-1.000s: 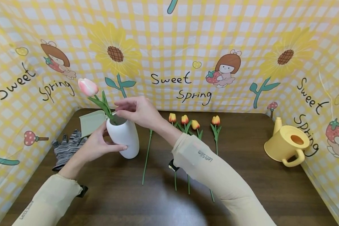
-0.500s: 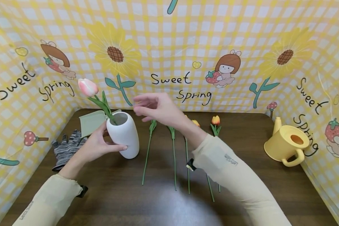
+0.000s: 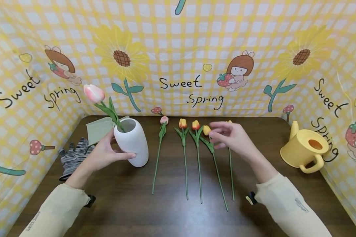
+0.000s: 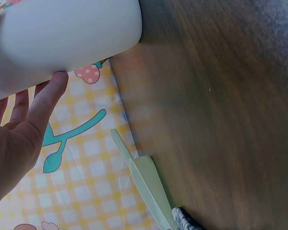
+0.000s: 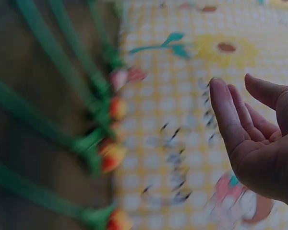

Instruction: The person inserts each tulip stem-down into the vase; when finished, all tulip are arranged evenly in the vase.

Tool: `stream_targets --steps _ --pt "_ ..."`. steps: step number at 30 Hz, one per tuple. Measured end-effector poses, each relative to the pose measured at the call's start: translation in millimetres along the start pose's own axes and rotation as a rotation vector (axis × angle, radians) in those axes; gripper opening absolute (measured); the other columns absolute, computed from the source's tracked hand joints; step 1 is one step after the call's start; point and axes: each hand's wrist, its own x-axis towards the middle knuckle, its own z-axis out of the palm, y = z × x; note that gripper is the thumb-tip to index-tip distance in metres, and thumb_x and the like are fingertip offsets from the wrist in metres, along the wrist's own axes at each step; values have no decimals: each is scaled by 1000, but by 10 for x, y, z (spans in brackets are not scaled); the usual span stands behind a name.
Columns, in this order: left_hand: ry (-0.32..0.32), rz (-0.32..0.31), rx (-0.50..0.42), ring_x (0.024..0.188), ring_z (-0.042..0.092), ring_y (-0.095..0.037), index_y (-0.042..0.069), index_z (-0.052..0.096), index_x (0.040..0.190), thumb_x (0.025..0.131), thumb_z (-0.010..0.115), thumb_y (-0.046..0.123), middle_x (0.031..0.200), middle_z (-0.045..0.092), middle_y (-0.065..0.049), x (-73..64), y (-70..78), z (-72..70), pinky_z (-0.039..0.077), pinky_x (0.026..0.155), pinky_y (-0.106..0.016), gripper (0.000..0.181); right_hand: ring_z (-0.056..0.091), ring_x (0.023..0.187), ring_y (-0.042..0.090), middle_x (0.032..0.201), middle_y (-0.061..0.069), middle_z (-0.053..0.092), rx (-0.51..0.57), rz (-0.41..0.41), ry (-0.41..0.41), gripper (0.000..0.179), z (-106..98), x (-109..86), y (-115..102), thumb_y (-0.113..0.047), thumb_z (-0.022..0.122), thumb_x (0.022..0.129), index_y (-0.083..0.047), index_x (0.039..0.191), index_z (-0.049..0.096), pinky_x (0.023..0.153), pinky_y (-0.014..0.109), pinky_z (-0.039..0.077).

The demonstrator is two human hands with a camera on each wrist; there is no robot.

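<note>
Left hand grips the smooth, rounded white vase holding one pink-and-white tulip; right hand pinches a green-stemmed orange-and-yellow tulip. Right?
Not quite: the right hand holds nothing; the right wrist view shows it empty. The left hand does grip the white vase holding one pink-and-white tulip.

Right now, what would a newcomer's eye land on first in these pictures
Probably the pink tulip leaning out of the white vase at left, held in the left grip. After that, five more tulips lying side by side in the middle, and the yellow watering can at right.
</note>
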Motion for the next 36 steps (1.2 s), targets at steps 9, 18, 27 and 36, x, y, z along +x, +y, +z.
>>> stream_targets --steps 9,18,27,36 --pt "3 0 -7 115 56 -27 29 40 146 73 95 17 132 53 -1 -9 -13 6 60 80 -36 93 70 100 42 121 31 64 -76 209 53 58 -444 -278 701 -25 72 98 9 140 50 73 45 61" --pt "6 7 -2 115 56 -27 30 38 147 73 95 17 133 53 -1 -42 -21 -1 60 79 -36 94 72 92 31 124 28 62 -115 356 -7 64 -521 -259 931 -28 71 98 12 141 45 73 43 62" --pt "-9 16 -44 116 56 -28 29 40 147 74 94 18 133 54 -3 -37 -15 -11 60 81 -39 92 71 80 24 112 20 63 -141 471 -6 62 -510 -140 1079 -30 76 94 10 132 49 67 41 62" --pt "-11 23 -13 115 56 -31 24 38 149 75 93 19 133 54 -6 -17 -48 2 60 80 -37 92 69 64 18 88 11 66 -160 517 27 46 -533 -34 1121 -27 77 93 8 118 60 60 38 61"
